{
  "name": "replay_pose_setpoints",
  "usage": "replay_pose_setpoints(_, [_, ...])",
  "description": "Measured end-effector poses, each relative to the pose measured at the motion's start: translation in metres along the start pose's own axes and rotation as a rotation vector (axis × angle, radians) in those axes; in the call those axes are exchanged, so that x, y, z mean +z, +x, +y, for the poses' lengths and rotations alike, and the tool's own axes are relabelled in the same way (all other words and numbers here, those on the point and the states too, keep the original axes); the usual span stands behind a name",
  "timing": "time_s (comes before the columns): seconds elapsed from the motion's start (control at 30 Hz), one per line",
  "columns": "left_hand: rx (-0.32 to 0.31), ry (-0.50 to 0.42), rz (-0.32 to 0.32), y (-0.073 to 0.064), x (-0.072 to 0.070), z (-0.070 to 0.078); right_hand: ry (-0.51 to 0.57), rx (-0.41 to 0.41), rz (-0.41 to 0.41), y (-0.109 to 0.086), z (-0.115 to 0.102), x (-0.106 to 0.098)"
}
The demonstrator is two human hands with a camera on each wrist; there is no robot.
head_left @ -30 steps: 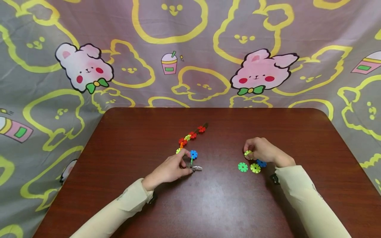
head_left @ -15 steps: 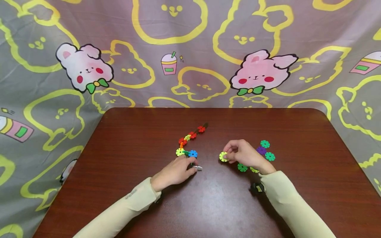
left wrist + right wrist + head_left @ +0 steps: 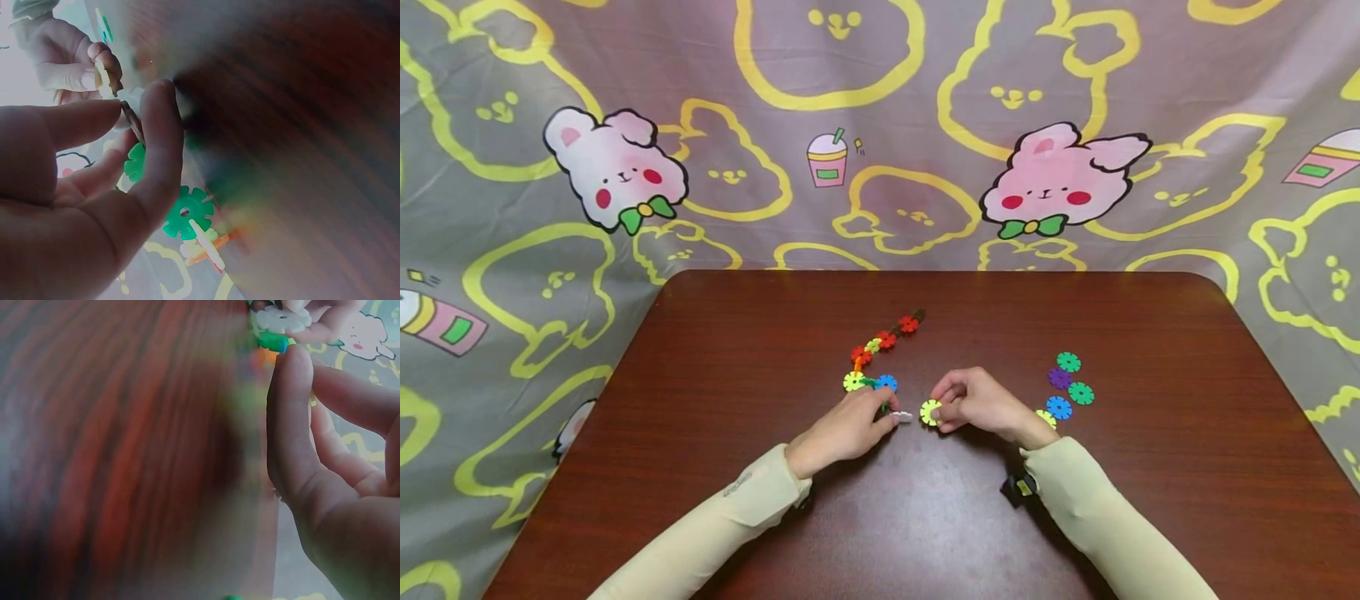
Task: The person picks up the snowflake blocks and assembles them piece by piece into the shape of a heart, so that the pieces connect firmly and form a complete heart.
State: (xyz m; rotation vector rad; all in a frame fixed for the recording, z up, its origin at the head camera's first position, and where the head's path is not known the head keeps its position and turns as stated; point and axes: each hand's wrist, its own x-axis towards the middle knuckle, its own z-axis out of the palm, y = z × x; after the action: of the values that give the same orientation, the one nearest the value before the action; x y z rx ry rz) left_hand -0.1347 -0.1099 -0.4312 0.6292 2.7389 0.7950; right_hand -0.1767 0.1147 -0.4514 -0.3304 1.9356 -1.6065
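Observation:
A chain of interlocked notched plastic discs curves across the table, with a red disc (image 3: 861,356), a yellow disc (image 3: 853,382) and a blue disc (image 3: 886,384) among its links. At its near end, my left hand (image 3: 844,423) pinches a dark brown disc (image 3: 132,124) between thumb and finger. A white disc (image 3: 901,417) sticks out sideways just past those fingertips. My right hand (image 3: 987,405) pinches a separate yellow notched disc (image 3: 930,412) upright, a small gap to the right of the white one. In the right wrist view, my fingers hide most of this yellow disc.
Loose notched discs lie to the right: a green disc (image 3: 1068,362), a purple disc (image 3: 1060,378), a blue disc (image 3: 1059,407) and others, partly behind the right wrist. A patterned cloth (image 3: 910,125) hangs behind the brown table (image 3: 760,325).
My right hand has carried the yellow disc from the loose discs leftward to beside the white one. My left hand has shifted slightly right, still at the chain's near end.

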Motion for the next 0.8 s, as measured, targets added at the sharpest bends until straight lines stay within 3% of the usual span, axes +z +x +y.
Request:
replay_pose_setpoints(0.53, [0.04,0.033,0.056,0.004,0.002,0.001,0.051,0.013,0.016,0.006,0.001,0.007])
replay_pose_setpoints(0.8, [0.03,0.014,0.046,0.004,0.001,0.003,0.06,0.023,0.017,0.009,0.0,0.012])
